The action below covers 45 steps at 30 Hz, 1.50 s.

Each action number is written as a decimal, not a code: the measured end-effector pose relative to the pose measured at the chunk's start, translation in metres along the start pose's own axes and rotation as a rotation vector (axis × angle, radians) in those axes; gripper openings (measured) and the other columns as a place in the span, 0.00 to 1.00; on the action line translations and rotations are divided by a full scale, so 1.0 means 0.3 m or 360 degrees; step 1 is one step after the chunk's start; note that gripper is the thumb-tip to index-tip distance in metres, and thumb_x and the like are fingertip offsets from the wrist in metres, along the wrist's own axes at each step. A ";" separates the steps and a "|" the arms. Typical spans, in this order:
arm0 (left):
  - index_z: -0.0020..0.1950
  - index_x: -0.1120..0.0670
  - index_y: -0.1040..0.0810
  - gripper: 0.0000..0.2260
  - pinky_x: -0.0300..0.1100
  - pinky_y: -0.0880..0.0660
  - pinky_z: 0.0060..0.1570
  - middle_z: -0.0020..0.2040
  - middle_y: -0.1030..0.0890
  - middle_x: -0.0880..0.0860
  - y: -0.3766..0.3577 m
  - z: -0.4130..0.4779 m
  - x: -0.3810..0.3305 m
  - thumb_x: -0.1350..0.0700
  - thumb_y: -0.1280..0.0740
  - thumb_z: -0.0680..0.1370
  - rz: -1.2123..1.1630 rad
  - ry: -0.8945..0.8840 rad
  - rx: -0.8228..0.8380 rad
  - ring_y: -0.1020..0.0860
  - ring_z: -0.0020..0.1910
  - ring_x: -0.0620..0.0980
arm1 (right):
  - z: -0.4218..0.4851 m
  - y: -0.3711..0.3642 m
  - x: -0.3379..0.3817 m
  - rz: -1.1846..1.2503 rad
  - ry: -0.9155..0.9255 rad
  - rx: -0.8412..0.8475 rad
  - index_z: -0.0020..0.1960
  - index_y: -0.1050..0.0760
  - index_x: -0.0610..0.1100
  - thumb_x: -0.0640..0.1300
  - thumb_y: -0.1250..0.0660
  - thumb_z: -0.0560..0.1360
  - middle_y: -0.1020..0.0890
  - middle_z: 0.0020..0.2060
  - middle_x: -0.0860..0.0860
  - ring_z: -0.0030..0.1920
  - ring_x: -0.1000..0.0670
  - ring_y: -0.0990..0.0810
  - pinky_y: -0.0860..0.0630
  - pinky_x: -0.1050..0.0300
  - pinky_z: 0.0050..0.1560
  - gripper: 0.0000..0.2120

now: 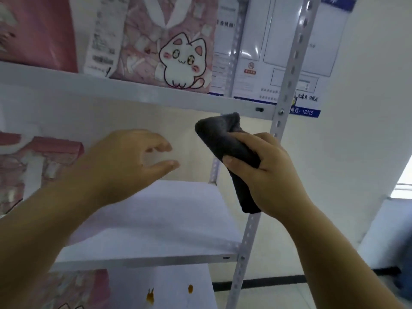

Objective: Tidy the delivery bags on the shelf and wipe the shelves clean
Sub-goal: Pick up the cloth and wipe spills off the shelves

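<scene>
My right hand [265, 172] grips a dark grey cloth [225, 139], bunched and held up in front of the rack's right post, just under the upper shelf's edge. My left hand [124, 161] hovers open above the middle shelf [169, 219], fingers spread and holding nothing. A pink delivery bag with a white cat drawing [176, 50] stands on the upper shelf [133, 90], a receipt stuck beside it. Another pink bag [33, 166] sits at the left of the middle shelf, partly behind my left forearm. A third pink bag [73, 291] shows on the lower shelf.
The lower shelf [174, 286] carries two orange-brown stains [150, 297]. The white perforated metal post [278, 130] runs down the rack's right front corner. Posters with blue borders [287, 52] hang on the wall behind. White wall and a dark baseboard lie to the right.
</scene>
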<state>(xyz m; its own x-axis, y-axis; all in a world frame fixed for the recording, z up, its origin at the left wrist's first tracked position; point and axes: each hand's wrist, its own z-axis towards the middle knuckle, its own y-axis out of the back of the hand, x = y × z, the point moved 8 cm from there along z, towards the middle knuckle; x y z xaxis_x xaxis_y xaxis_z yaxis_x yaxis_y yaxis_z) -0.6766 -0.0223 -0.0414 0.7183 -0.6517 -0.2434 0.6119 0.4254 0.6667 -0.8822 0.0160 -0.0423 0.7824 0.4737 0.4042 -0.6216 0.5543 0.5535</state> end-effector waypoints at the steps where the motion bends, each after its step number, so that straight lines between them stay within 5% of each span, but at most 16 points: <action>1: 0.53 0.48 0.20 0.24 0.43 0.28 0.48 0.48 0.22 0.40 0.030 0.017 -0.018 0.32 0.39 0.70 -0.0002 -0.0028 -0.0049 0.24 0.46 0.44 | 0.020 0.037 0.021 0.0014 0.0028 -0.0062 0.60 0.26 0.58 0.51 0.35 0.73 0.29 0.47 0.58 0.46 0.63 0.29 0.34 0.69 0.45 0.16; 12: 0.50 0.51 0.19 0.12 0.45 0.28 0.45 0.45 0.22 0.43 0.198 0.157 -0.045 0.47 0.30 0.71 0.0174 -0.0248 -0.0391 0.23 0.44 0.47 | 0.218 0.171 0.099 -0.0097 -0.0003 -0.0366 0.61 0.26 0.57 0.51 0.36 0.73 0.31 0.45 0.58 0.43 0.61 0.31 0.38 0.68 0.41 0.16; 19: 0.49 0.54 0.19 0.19 0.54 0.25 0.48 0.47 0.19 0.51 0.230 0.200 0.111 0.42 0.37 0.69 0.0408 -0.0216 -0.0445 0.23 0.46 0.57 | 0.295 0.094 0.074 -0.0223 -0.0151 -0.0422 0.61 0.26 0.58 0.51 0.36 0.73 0.30 0.48 0.52 0.51 0.47 0.29 0.30 0.51 0.52 0.17; 32: 0.42 0.53 0.21 0.14 0.52 0.26 0.40 0.39 0.21 0.48 0.243 0.260 0.177 0.43 0.32 0.67 0.0325 -0.0304 -0.0477 0.23 0.40 0.53 | 0.379 0.087 0.080 -0.0369 -0.0188 -0.0544 0.64 0.28 0.56 0.53 0.37 0.73 0.30 0.50 0.51 0.52 0.45 0.29 0.29 0.50 0.52 0.19; 40: 0.35 0.49 0.25 0.10 0.41 0.31 0.33 0.34 0.25 0.43 0.250 0.295 0.182 0.47 0.26 0.67 0.0157 -0.0105 -0.0410 0.27 0.35 0.45 | 0.483 0.116 0.089 -0.0574 -0.0266 -0.0227 0.59 0.25 0.52 0.51 0.37 0.75 0.29 0.48 0.47 0.49 0.43 0.28 0.29 0.51 0.50 0.13; 45: 0.38 0.45 0.21 0.08 0.33 0.31 0.39 0.38 0.22 0.39 0.267 0.277 0.224 0.46 0.25 0.65 0.0033 -0.0042 -0.0387 0.24 0.40 0.37 | 0.506 -0.038 0.188 -0.0228 -0.0031 0.0236 0.59 0.23 0.54 0.50 0.34 0.74 0.26 0.48 0.48 0.47 0.46 0.24 0.29 0.55 0.47 0.14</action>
<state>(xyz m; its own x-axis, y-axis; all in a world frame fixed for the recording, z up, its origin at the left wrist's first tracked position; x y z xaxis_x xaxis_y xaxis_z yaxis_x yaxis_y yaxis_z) -0.6070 -0.0843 0.0542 0.7245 -0.6562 -0.2109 0.6612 0.5753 0.4814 -0.8253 -0.0675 0.0848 0.8639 0.3830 0.3271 -0.4926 0.5075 0.7069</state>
